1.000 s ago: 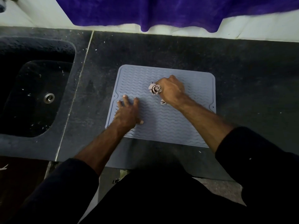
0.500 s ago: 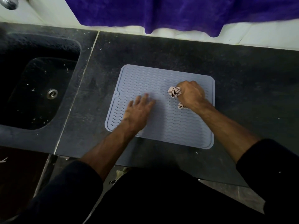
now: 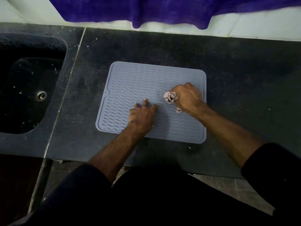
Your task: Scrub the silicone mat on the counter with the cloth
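Mat: we see the grey-blue silicone mat (image 3: pixel 135 82) lying flat on the dark worktop (image 3: pixel 244 75), its wavy ribs running across it and its near edge close to the worktop's front edge.
Cloth: a pale, crumpled cloth (image 3: pixel 170 97) sits bunched on the right part of the mat, with a small end showing below the wrist.
Right hand: our right hand (image 3: pixel 189 97) is curled into a fist round the cloth and presses it onto the mat near the right edge.
Left hand: our left hand (image 3: pixel 142 115) lies palm down on the mat's lower middle, fingers straight and slightly spread, holding nothing.
Spacing: the two hands are near each other but apart.
Sink: a dark sink (image 3: pixel 29 93) with a round metal drain (image 3: pixel 41 95) is set into the worktop, well to the left of the mat.
Towel: a purple towel (image 3: pixel 162 10) hangs over the pale wall behind the worktop.
Sleeves: we see dark sleeves on both forearms.
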